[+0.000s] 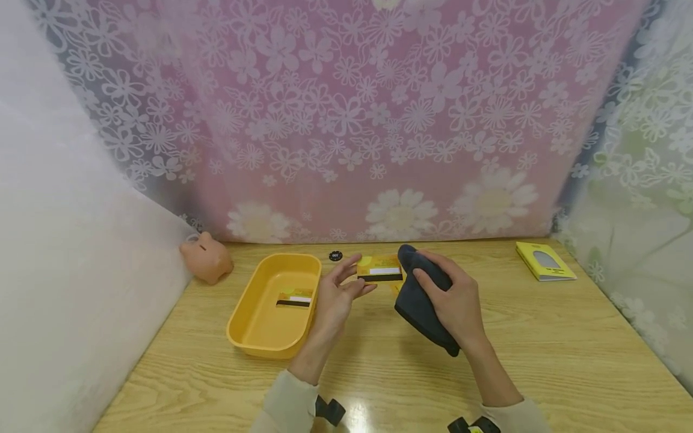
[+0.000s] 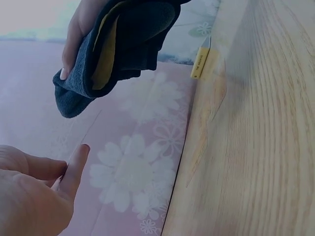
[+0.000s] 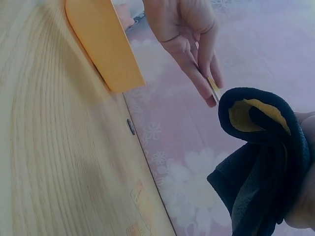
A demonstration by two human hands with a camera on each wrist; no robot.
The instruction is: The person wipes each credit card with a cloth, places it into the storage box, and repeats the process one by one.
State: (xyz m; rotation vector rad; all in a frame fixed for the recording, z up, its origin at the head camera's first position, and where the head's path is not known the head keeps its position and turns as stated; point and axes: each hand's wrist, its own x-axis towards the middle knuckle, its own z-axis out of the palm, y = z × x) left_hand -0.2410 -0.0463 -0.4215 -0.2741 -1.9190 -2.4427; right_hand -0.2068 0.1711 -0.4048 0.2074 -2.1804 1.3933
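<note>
My left hand (image 1: 332,300) pinches a yellow card (image 1: 381,263) with a black stripe and a white strip, held up above the table. In the left wrist view that card is edge-on, a thin line between thumb and fingers. My right hand (image 1: 457,300) grips a folded dark blue cloth (image 1: 422,300), its fold beside the card's right end. Yellow material (image 3: 243,115) shows inside the fold in the right wrist view. Flat yellowish pieces (image 3: 142,201) lie on the table below, mostly hidden by the cloth and card in the head view.
Left of my left hand stands a yellow tray (image 1: 254,300) holding another striped card (image 1: 295,299). A piggy bank (image 1: 207,258) sits at the far left, a black chip (image 1: 335,255) behind the left hand. At the back right lies a yellow booklet (image 1: 544,261). Flowered curtains hang behind the table.
</note>
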